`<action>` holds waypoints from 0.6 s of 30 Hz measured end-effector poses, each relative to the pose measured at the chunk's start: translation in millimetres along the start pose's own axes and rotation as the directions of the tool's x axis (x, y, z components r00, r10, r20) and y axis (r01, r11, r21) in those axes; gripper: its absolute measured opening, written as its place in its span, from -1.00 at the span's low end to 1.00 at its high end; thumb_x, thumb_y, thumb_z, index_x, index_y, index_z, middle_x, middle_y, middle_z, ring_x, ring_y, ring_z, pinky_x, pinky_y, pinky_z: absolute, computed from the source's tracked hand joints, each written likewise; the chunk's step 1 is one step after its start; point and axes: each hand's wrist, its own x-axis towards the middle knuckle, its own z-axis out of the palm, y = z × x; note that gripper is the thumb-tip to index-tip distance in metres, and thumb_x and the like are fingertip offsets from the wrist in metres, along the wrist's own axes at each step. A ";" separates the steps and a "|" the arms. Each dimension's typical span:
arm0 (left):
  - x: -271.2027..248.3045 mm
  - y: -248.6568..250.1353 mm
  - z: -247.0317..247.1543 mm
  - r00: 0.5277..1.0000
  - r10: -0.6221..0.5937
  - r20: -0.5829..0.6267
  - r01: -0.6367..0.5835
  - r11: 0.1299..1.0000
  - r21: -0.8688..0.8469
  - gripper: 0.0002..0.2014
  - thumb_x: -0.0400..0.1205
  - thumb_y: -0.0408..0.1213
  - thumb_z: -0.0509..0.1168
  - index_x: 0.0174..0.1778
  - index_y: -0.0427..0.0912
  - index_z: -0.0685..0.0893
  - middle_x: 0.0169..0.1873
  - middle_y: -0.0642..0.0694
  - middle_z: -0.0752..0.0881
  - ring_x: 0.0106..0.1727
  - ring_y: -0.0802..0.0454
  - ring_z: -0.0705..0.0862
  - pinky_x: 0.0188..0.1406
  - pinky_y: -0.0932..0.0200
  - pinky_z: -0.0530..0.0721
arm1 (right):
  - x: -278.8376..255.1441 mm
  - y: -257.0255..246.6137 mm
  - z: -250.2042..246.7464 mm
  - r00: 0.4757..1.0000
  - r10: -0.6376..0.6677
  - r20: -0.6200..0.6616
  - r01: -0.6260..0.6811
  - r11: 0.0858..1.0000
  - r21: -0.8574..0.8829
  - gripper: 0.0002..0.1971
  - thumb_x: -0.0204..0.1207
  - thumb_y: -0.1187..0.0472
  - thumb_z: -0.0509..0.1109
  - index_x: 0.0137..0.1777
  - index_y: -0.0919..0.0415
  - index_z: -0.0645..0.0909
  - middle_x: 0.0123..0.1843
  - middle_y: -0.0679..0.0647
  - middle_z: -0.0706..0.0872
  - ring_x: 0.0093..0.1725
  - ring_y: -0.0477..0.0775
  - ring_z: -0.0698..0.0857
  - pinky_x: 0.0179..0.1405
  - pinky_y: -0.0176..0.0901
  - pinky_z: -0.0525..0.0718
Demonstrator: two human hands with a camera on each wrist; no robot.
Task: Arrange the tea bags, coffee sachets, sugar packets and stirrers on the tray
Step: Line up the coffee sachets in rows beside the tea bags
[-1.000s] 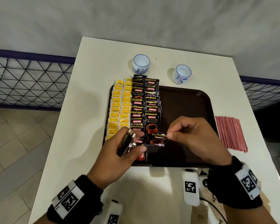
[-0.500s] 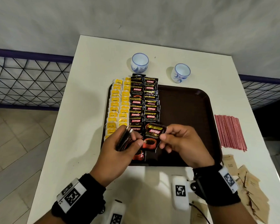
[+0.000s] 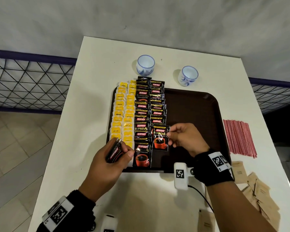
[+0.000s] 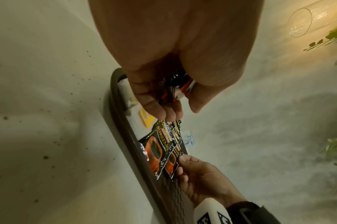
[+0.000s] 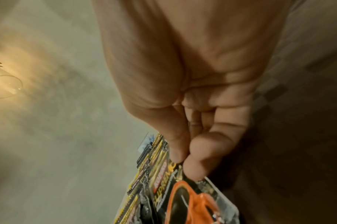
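A dark brown tray [image 3: 199, 111] holds two columns of yellow tea bags [image 3: 124, 113] at its left and two columns of black coffee sachets [image 3: 149, 106] beside them. My right hand [image 3: 169, 133] pinches the right edge of one coffee sachet [image 3: 160, 138] lying at the near end of the right coffee column; thumb and forefinger [image 5: 194, 166] clamp the sachet [image 5: 183, 197]. My left hand [image 3: 122, 151] grips a small stack of coffee sachets [image 3: 115, 152] on edge at the tray's near left corner, stack ends [image 4: 175, 89] showing between palm and fingers. Red stirrers [image 3: 239, 138] and brown sugar packets [image 3: 258, 195] lie on the table, right.
Two white-and-blue cups [image 3: 145, 64] [image 3: 187, 75] stand behind the tray on the white table [image 3: 94, 81]. The right half of the tray is bare. A wire fence [image 3: 28, 84] runs left and right of the table.
My right hand has carried the sachet forward and laid it flat at the near end of the right coffee column. The left hand keeps its stack in about the same place.
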 end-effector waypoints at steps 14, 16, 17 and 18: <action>-8.7 -15.1 2.6 0.999 0.001 0.050 0.000 1.000 -0.014 -0.90 0.53 -0.23 0.46 -0.15 -0.12 0.67 -0.19 -0.19 0.80 -0.14 -0.36 0.70 -0.14 -0.28 0.73 | 2.2 -2.6 14.3 0.995 0.038 -0.087 -0.038 0.999 0.009 -0.95 0.57 0.43 0.47 -0.09 0.35 0.65 -0.42 0.14 0.74 -0.46 0.07 0.73 -0.51 -0.18 0.69; -9.0 -15.6 2.6 0.999 -0.008 0.048 0.008 1.000 -0.017 -0.87 0.52 -0.20 0.48 -0.14 -0.12 0.67 -0.19 -0.19 0.80 -0.13 -0.37 0.70 -0.13 -0.31 0.73 | 0.7 -2.9 15.9 0.995 0.043 -0.092 -0.042 0.999 0.015 -0.95 0.57 0.41 0.47 -0.08 0.36 0.65 -0.40 0.17 0.74 -0.45 0.09 0.73 -0.50 -0.18 0.70; -9.3 -15.4 2.6 0.999 -0.011 0.047 0.012 1.000 -0.018 -0.84 0.51 -0.16 0.49 -0.13 -0.12 0.68 -0.18 -0.19 0.80 -0.13 -0.36 0.71 -0.13 -0.30 0.73 | 0.3 -2.8 16.4 0.994 0.045 -0.095 -0.043 0.999 0.017 -0.94 0.57 0.41 0.48 -0.07 0.36 0.64 -0.39 0.19 0.74 -0.44 0.10 0.74 -0.49 -0.17 0.71; -9.4 -15.2 2.5 0.999 -0.016 0.049 0.017 1.000 -0.016 -0.79 0.48 -0.10 0.50 -0.12 -0.13 0.68 -0.18 -0.18 0.80 -0.13 -0.34 0.72 -0.13 -0.29 0.74 | -0.2 -2.7 16.8 0.994 0.047 -0.098 -0.046 0.999 0.017 -0.94 0.57 0.40 0.48 -0.06 0.37 0.64 -0.38 0.20 0.75 -0.43 0.11 0.75 -0.48 -0.16 0.72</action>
